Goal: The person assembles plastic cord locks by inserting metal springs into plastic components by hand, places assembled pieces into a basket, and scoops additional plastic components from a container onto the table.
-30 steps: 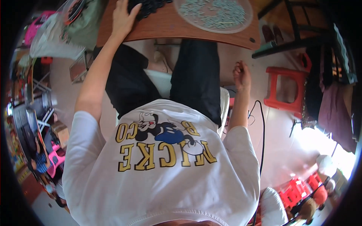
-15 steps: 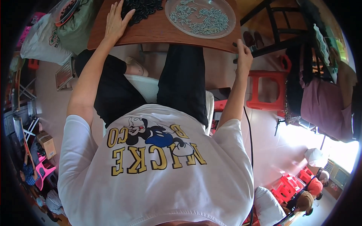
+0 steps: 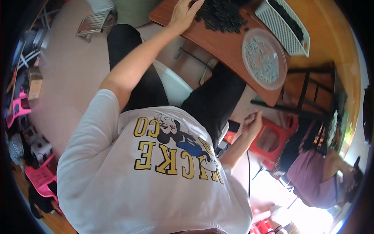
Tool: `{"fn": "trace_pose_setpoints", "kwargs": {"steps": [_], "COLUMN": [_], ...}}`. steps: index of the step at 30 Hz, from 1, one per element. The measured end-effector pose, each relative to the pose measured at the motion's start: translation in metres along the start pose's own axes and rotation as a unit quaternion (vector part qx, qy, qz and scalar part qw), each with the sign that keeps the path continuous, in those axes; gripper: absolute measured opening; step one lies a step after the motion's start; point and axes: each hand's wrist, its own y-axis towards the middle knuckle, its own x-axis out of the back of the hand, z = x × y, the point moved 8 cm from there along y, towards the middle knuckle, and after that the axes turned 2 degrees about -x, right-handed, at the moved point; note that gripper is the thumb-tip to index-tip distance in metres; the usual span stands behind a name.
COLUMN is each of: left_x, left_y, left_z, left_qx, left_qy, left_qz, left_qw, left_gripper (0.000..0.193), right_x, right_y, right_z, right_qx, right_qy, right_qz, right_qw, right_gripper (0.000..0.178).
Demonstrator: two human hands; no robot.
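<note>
My left hand [image 3: 186, 16] rests at the near edge of a brown table [image 3: 218, 45], thumb apart from the fingers, beside a heap of small black ring-like pieces [image 3: 224, 17]. Its fingertips run out at the upper edge of the view. My right hand [image 3: 252, 124] is off the table, low beside my right thigh, above a red stool. Its fingers are curled together; whatever they hold, if anything, is hidden. A round clear tray [image 3: 281, 74] of small silvery screw-like pieces [image 3: 261, 58] sits at the table's right end.
A white perforated basket [image 3: 282, 29] with black pieces stands beyond the tray. Right of me are the red plastic stool [image 3: 269, 142], a dark metal frame [image 3: 306, 91] and a seated person in purple [image 3: 311, 175]. A small metal rack stool [image 3: 93, 24] stands at the far left.
The view has swung, so the table now sits further right and the basket shows. My right hand has left the table's edge and drawn back towards me. My left hand stays by the black pieces.
</note>
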Motion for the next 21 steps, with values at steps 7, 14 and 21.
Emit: {"fn": "trace_pose_setpoints", "kwargs": {"steps": [7,14,21], "left_x": [0.130,0.149,0.140], "left_y": [-0.086,-0.121,-0.114], "left_z": [0.091,0.113,0.114], "left_qx": [0.108,0.153,0.148], "left_qy": [-0.198,-0.329,-0.279], "left_qz": [-0.381,-0.402,-0.363], "left_qw": [0.897,0.841,0.877], "left_gripper": [0.040,0.047,0.046], "right_x": [-0.210,-0.489,-0.685], "right_y": [-0.101,-0.122,-0.047], "right_z": [-0.090,-0.084,-0.038], "right_qx": [-0.229,-0.249,-0.162], "right_qy": [-0.157,-0.120,-0.180], "right_qz": [0.357,0.481,0.550], "right_qw": [0.892,0.832,0.800], "right_gripper": [0.024,0.025,0.050]}}
